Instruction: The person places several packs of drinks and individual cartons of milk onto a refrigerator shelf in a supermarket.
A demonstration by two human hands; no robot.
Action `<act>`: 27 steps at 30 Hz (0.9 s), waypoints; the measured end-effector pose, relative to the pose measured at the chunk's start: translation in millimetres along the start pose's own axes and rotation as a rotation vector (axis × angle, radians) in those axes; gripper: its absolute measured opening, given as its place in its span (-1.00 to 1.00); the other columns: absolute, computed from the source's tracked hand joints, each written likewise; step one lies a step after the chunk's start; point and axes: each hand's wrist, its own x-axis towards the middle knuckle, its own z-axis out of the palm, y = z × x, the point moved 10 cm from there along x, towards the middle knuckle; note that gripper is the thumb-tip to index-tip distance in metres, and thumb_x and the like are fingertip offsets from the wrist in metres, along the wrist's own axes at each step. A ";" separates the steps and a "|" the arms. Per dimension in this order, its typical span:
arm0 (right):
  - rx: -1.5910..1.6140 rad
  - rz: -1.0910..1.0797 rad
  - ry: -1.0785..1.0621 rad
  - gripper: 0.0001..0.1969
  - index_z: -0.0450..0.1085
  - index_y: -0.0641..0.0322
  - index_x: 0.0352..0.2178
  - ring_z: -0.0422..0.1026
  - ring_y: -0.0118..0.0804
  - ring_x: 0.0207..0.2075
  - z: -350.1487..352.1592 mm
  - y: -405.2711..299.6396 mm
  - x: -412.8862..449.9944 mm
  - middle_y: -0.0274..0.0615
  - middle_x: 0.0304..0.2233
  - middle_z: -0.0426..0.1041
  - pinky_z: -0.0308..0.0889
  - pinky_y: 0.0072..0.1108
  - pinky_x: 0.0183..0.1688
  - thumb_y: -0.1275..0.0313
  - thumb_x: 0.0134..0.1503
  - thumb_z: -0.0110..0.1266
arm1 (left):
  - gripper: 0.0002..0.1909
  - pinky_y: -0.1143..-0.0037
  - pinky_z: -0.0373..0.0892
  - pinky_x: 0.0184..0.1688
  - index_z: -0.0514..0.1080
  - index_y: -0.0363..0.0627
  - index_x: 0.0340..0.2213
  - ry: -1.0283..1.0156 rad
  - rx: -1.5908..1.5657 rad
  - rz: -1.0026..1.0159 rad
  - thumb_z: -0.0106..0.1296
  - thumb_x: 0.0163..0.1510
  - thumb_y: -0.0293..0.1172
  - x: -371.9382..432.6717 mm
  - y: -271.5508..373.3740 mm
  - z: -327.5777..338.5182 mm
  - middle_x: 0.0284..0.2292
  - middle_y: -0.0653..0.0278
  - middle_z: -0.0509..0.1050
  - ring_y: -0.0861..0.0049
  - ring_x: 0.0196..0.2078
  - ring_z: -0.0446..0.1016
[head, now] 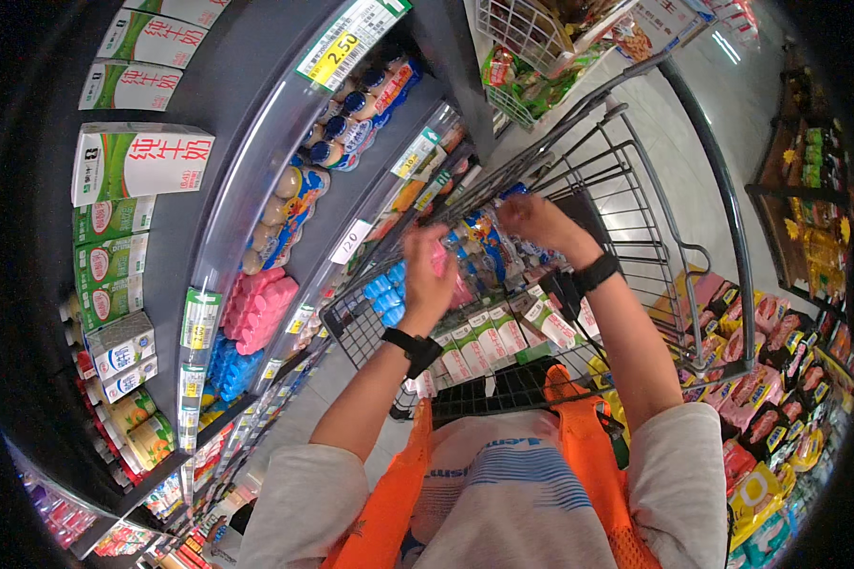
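Note:
My left hand [427, 274] is over the black wire shopping cart [349, 334], its fingertips blurred. Pink plastic bottles [461, 290] show between its thumb and fingers and just beside them; whether it grips them is unclear. My right hand [530, 219], also blurred, has curled fingers above a blue-printed bottle pack [494, 245] in the cart. A blue-capped bottle [514, 190] peeks out behind it. Light-blue bottles [386, 293] lie at the cart's left end. A row of white milk cartons [473, 348] lines its near side, one carton [549, 321] tilted.
At left, a dark shelf [252, 92] carries milk boxes [142, 165], packs of blue-capped bottles [341, 135], pink bottle packs [256, 306] and blue ones [231, 363]. Price tags [352, 46] line its edge. Packaged food [761, 377] is piled at right. A wire basket [523, 32] stands ahead.

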 end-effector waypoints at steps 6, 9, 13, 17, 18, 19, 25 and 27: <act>-0.428 0.361 -0.260 -0.47 0.40 0.17 -0.14 0.46 -0.04 -0.16 93.6 88.8 -109.4 0.01 -0.22 0.47 0.39 -0.30 -0.15 0.21 -0.18 0.30 | -0.43 0.30 0.27 0.13 0.24 -0.20 0.05 -0.765 -0.181 -0.155 0.10 -0.02 -0.44 -121.7 -5.2 151.0 0.05 -0.04 0.31 0.07 0.10 0.31; -0.627 0.489 -0.296 -0.42 0.30 0.03 0.00 0.30 -0.01 0.06 127.4 82.2 -132.6 -0.06 0.02 0.27 0.24 0.03 -0.02 0.23 -0.10 0.23 | -0.30 0.31 0.28 0.12 0.15 -0.19 0.13 -0.784 -0.206 -0.092 0.14 -0.04 -0.41 -143.7 -3.6 175.0 0.10 -0.09 0.26 0.08 0.13 0.28; -0.597 0.544 -0.114 -0.44 0.34 0.02 -0.05 0.34 -0.01 0.02 129.8 91.8 -144.6 -0.06 -0.04 0.30 0.20 0.06 -0.02 0.11 -0.10 0.25 | -0.37 0.32 0.29 0.09 0.20 -0.20 0.10 -0.865 -0.265 -0.269 0.13 -0.02 -0.41 -140.2 4.5 185.3 0.05 -0.03 0.31 0.13 0.07 0.35; -0.559 0.549 -0.168 -0.47 0.36 0.02 -0.06 0.37 -0.01 -0.02 126.2 95.8 -139.0 -0.06 -0.07 0.32 0.23 -0.02 -0.02 0.11 -0.08 0.23 | -0.41 0.34 0.30 0.08 0.23 -0.18 0.05 -0.897 -0.207 -0.179 0.15 -0.01 -0.39 -134.1 -22.0 198.2 -0.01 -0.01 0.36 0.17 0.06 0.36; -0.546 0.539 -0.148 -0.47 0.36 0.02 -0.06 0.38 -0.01 -0.03 124.0 97.2 -139.6 -0.06 -0.09 0.33 0.24 -0.07 -0.02 0.11 -0.08 0.24 | -0.44 0.35 0.30 0.08 0.24 -0.17 0.04 -0.861 -0.165 -0.227 0.14 0.01 -0.39 -127.7 -30.1 198.8 -0.02 0.00 0.38 0.17 0.06 0.37; -0.533 0.530 -0.129 -0.47 0.37 0.02 -0.06 0.39 -0.01 -0.05 121.3 99.1 -141.0 -0.07 -0.10 0.34 0.26 -0.12 -0.03 0.11 -0.08 0.24 | -0.47 0.35 0.30 0.08 0.26 -0.17 0.03 -0.826 -0.124 -0.274 0.13 0.02 -0.39 -121.9 -37.7 199.3 -0.04 0.01 0.39 0.18 0.05 0.37; -0.410 0.544 -0.148 -0.53 0.32 0.13 -0.04 0.35 0.00 0.03 110.7 74.4 -138.4 -0.01 -0.04 0.33 0.21 -0.07 0.08 0.31 -0.01 0.17 | -0.51 0.35 0.32 0.08 0.25 -0.23 0.04 -0.745 -0.355 -0.422 0.07 0.08 -0.38 -95.6 -94.8 230.4 0.00 0.06 0.39 0.27 0.07 0.38; -0.414 0.496 -0.103 -0.55 0.33 0.15 -0.05 0.37 0.01 -0.02 123.4 98.6 -147.1 -0.01 -0.06 0.33 0.25 -0.07 0.03 0.31 0.00 0.16 | -0.47 0.36 0.31 0.08 0.24 -0.23 0.05 -0.712 -0.329 -0.551 0.09 0.06 -0.38 -80.5 -103.2 243.1 0.02 0.08 0.38 0.28 0.09 0.36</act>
